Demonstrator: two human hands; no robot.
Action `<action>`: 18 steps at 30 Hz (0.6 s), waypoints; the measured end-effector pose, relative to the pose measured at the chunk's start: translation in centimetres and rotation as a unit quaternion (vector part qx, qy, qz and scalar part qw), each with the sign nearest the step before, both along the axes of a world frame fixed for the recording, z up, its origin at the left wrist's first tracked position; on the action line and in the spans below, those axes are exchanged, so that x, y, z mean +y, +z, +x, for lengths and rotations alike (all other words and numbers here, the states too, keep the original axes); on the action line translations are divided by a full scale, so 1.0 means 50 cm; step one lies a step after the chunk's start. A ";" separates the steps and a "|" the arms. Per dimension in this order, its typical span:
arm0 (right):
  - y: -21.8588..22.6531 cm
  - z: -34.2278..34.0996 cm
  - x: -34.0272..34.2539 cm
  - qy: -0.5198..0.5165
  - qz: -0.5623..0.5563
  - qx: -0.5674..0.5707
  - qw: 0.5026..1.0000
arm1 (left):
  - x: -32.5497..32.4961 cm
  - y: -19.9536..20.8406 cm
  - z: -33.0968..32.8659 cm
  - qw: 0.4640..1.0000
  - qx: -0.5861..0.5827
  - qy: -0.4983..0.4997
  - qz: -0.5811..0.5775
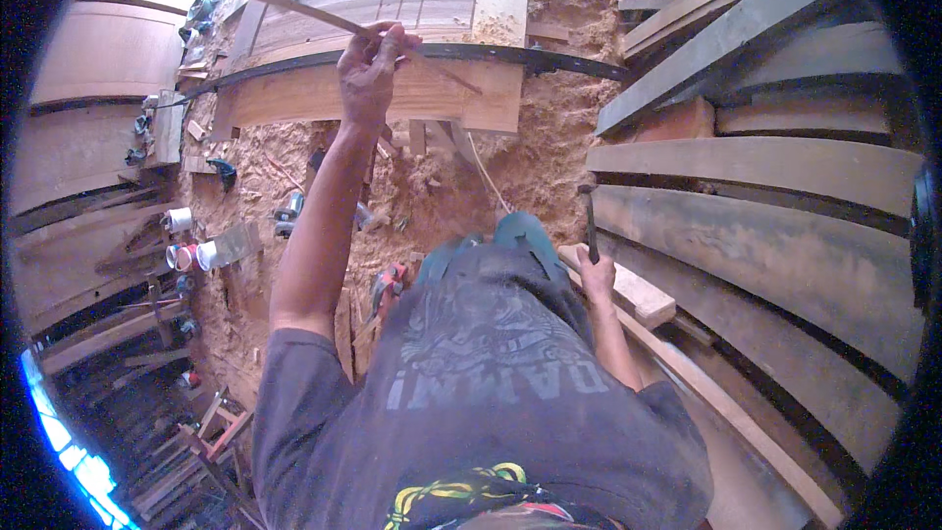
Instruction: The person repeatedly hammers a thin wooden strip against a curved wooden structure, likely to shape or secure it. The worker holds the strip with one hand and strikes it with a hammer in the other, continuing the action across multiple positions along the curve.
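My left hand (365,74) is raised over the near edge of a wooden panel (500,0), its fingers closed round a thin wooden strip (260,0). The strip slants from the far left down past my fingers to the right. Beneath it, a long dark metal bar (554,60) lies across the panel, close to its near rail (432,98). Low at my right side, my right hand (596,275) grips a hammer (589,211) by its handle, head pointing away from me. A short pale wooden block (638,300) lies beside that hand.
Stacked boards (765,216) fill the right side. Wood shavings (549,157) cover the ground around the panel. Several cans (206,255) stand at the left, near large leaning panels (98,49). A red and grey tool (390,285) sits by my left leg.
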State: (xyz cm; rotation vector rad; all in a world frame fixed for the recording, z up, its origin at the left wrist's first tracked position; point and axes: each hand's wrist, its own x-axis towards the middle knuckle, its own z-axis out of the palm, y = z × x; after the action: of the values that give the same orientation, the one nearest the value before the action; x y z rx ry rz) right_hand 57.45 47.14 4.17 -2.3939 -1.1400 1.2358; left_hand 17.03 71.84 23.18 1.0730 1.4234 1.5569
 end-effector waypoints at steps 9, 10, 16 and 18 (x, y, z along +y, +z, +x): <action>-0.015 0.039 0.015 -0.023 0.044 -0.004 0.999 | 0.043 -0.032 0.010 0.999 0.047 0.017 0.001; -0.017 0.041 0.017 -0.026 0.051 -0.006 0.998 | 0.038 -0.034 0.004 0.999 0.051 0.013 -0.001; -0.047 0.054 0.030 -0.034 0.022 -0.018 0.999 | 0.001 -0.029 0.007 0.998 0.055 -0.006 0.002; -0.057 0.056 0.033 -0.013 0.037 -0.022 0.999 | 0.010 -0.037 0.016 0.985 0.157 -0.065 0.045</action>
State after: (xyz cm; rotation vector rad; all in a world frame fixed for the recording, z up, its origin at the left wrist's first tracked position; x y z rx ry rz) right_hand 60.25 48.77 1.33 -2.3858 -1.1433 1.1177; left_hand 17.82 72.34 21.33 1.4866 1.4640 1.4142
